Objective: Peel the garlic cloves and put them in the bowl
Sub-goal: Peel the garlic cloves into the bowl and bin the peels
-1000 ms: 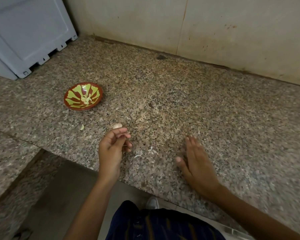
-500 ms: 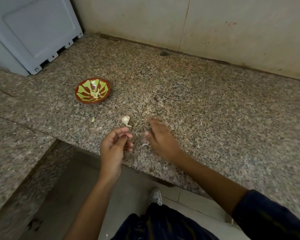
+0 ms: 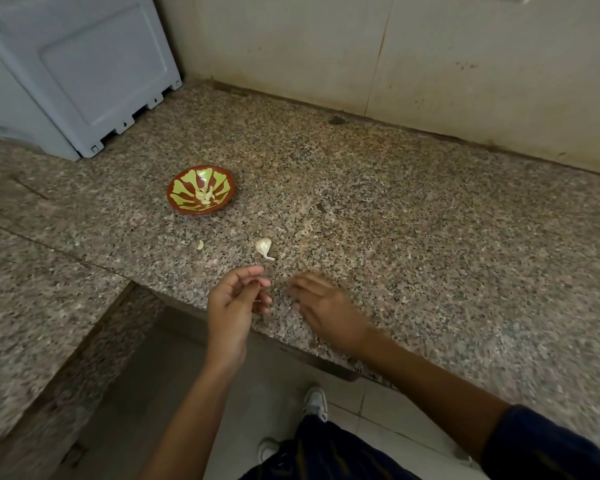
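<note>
Unpeeled garlic clove [image 3: 263, 246] lying on the speckled surface [image 3: 413, 216], long axis running diagonally, thin tail pointing toward the near right, plump end away. Just nearer: left hand [image 3: 234, 303], fingers curled with thumb and forefinger pinched, contents too small to make out. Right hand [image 3: 326, 306] beside it, blurred, grip state impossible to tell. Red-and-green bowl [image 3: 222, 178] farther left, holding pale peeled cloves [image 3: 204, 196]. Small peel scrap [image 3: 200, 244] between.
</note>
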